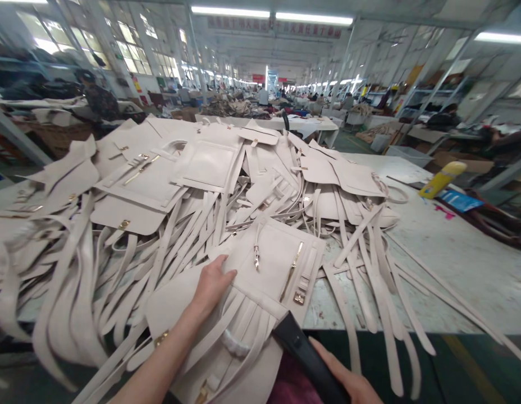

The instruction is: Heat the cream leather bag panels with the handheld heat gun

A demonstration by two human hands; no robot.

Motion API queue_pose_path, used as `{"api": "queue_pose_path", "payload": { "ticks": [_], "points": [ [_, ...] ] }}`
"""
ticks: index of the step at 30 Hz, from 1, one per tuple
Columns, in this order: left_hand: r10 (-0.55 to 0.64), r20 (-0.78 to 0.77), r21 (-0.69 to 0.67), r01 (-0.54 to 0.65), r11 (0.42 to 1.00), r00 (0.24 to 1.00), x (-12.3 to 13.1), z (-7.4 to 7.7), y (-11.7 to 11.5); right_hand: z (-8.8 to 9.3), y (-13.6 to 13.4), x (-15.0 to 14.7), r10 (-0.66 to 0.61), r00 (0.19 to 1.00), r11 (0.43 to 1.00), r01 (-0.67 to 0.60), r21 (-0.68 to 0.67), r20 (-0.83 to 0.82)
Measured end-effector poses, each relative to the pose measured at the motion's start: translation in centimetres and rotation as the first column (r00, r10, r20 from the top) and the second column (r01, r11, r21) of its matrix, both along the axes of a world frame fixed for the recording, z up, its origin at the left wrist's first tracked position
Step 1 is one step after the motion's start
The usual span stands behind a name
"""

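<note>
My left hand (213, 283) is at the left edge of a beige leather bag piece (269, 258), thumb on top and the other fingers partly hidden; it appears to grip the edge. That piece bears a gold zip (291, 271), a gold buckle (300, 296) and a small strap with a metal clasp (256, 252). My right hand (342, 373), low in the view, is wrapped round a black handheld tool (305, 350) with a flat, wide end. The tool's tip lies at the piece's lower edge; its kind is unclear. Beige straps (247, 320) hang below.
A large heap of similar beige bag pieces (208, 163) covers much of the table (458, 269), with straps (387, 269) dangling over the front edge. On the right stand a yellow bottle (442, 179) and a blue-and-white packet (460, 200). Other people work in the background.
</note>
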State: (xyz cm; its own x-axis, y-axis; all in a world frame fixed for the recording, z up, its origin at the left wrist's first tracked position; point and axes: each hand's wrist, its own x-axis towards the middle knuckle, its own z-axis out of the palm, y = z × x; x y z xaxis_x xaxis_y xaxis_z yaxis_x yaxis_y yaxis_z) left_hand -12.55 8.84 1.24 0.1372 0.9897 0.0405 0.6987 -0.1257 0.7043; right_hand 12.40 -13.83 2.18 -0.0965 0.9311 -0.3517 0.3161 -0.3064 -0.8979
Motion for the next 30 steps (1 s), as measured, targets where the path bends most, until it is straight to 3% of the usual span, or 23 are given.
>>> {"api": "queue_pose_path", "payload": {
  "ticks": [5, 10, 16, 21, 27, 30],
  "points": [
    [0.006, 0.016, 0.043, -0.007, 0.999, 1.000, -0.3, 0.5, 0.2, 1.7, 2.0, -1.0, -0.016, 0.998, 1.000, 0.017, 0.013, -0.056],
    [0.070, 0.081, 0.035, -0.073, 0.997, 0.994, -0.6, 0.8, 0.3, 3.5, 1.4, 1.5, -0.127, 0.992, 0.992, 0.127, -0.019, -0.002],
    [0.085, 0.114, 0.005, -0.086, 0.996, 0.990, -0.6, 0.5, 0.7, 3.2, -0.6, 2.2, -0.043, 0.995, 0.999, 0.046, 0.024, -0.095],
    [0.053, 0.003, 0.057, -0.053, 0.997, 0.999, -0.4, 0.7, 0.9, 3.0, 0.7, 0.1, 0.019, 0.993, 1.000, -0.018, 0.011, -0.113],
    [-0.036, -0.029, -0.006, 0.036, 0.999, 0.999, -1.8, 1.7, 0.1, 3.5, 2.7, 1.2, -0.208, 0.978, 0.978, 0.208, 0.027, -0.017],
    [-0.002, -0.027, -0.047, 0.001, 0.999, 1.000, -3.6, 1.7, -0.5, 4.1, 3.3, 3.3, -0.278, 0.960, 0.961, 0.278, -0.012, -0.024]
  ]
}}
